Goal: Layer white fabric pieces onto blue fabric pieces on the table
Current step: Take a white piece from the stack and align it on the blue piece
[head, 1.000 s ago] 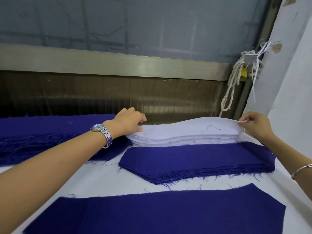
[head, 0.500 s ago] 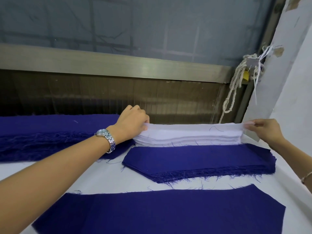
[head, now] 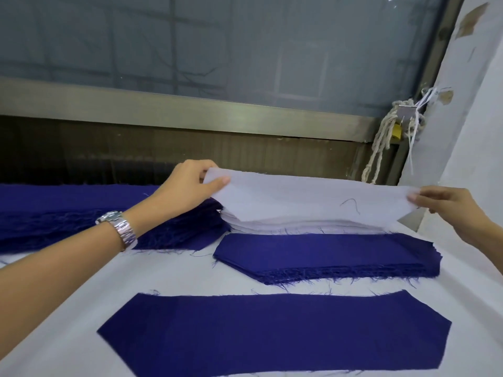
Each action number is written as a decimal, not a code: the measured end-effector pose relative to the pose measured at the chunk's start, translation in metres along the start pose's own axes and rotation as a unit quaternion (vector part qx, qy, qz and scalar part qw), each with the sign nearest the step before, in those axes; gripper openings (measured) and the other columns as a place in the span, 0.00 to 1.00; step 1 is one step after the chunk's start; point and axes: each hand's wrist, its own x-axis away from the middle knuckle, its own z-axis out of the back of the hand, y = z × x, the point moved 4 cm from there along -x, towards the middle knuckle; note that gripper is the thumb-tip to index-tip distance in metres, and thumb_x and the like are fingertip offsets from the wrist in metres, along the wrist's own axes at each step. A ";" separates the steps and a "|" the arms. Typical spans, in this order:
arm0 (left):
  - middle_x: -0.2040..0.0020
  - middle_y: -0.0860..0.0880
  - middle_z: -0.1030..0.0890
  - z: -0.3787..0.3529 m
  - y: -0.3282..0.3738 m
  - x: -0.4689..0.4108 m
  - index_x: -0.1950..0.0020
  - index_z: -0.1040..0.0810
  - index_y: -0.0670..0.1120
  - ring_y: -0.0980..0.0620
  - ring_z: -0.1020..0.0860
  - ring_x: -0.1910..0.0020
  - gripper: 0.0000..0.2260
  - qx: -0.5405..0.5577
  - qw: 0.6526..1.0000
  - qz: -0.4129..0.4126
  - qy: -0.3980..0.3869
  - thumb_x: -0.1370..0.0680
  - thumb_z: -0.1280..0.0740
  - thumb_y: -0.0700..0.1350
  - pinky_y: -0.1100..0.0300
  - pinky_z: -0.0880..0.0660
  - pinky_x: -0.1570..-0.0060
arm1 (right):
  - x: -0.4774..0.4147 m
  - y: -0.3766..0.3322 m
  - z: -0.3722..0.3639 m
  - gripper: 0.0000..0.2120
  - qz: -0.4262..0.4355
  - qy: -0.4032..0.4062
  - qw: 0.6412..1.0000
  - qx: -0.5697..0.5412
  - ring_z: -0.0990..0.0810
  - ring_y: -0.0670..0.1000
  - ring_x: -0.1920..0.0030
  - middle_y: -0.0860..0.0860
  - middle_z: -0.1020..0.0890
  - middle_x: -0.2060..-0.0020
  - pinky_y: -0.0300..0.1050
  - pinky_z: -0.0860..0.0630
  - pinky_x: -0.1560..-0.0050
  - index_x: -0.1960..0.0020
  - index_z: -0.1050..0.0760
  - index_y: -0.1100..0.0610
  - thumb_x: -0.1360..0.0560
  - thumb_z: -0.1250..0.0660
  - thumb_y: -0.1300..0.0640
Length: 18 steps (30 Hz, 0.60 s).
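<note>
- Both ends of the white piece (head: pixel 299 197) are pinched by my left hand (head: pixel 190 183) and right hand (head: pixel 449 205).
- Best held taut, then lowered square onto the blue piece (head: pixel 272 333).

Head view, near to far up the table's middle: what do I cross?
Single blue piece → blue stack → white stack → metal rail. The lifted white piece, pinched by left hand and right hand, overlaps the white stack.

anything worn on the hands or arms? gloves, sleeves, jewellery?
No gloves, and no sleeves in view: both forearms are bare. The left hand has a silver metal-link watch at the wrist. Nothing shows on the right hand or the visible part of its arm.
</note>
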 end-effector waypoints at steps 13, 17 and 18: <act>0.64 0.45 0.17 0.049 -0.034 0.123 0.59 0.15 0.55 0.58 0.27 0.72 0.13 0.069 0.963 0.208 -0.154 0.32 0.30 0.62 0.67 0.32 0.71 | 0.033 0.039 0.000 0.21 -0.099 -0.416 0.896 0.118 0.26 0.54 0.68 0.61 0.22 0.68 0.40 0.28 0.69 0.53 0.19 0.65 0.30 0.20 0.47; 0.62 0.35 0.20 0.049 -0.047 0.153 0.60 0.18 0.43 0.55 0.29 0.73 0.24 0.061 0.952 0.238 -0.182 0.36 0.27 0.65 0.69 0.35 0.74 | 0.032 0.080 -0.009 0.12 -0.109 -0.509 0.844 0.128 0.22 0.54 0.69 0.57 0.19 0.68 0.42 0.26 0.69 0.50 0.20 0.63 0.23 0.26 0.53; 0.64 0.33 0.22 0.048 -0.049 0.160 0.61 0.21 0.40 0.54 0.30 0.72 0.27 0.057 0.951 0.241 -0.187 0.35 0.26 0.65 0.68 0.34 0.73 | 0.032 0.088 -0.013 0.12 -0.110 -0.524 0.835 0.125 0.21 0.54 0.69 0.57 0.19 0.68 0.42 0.26 0.69 0.50 0.21 0.63 0.23 0.26 0.54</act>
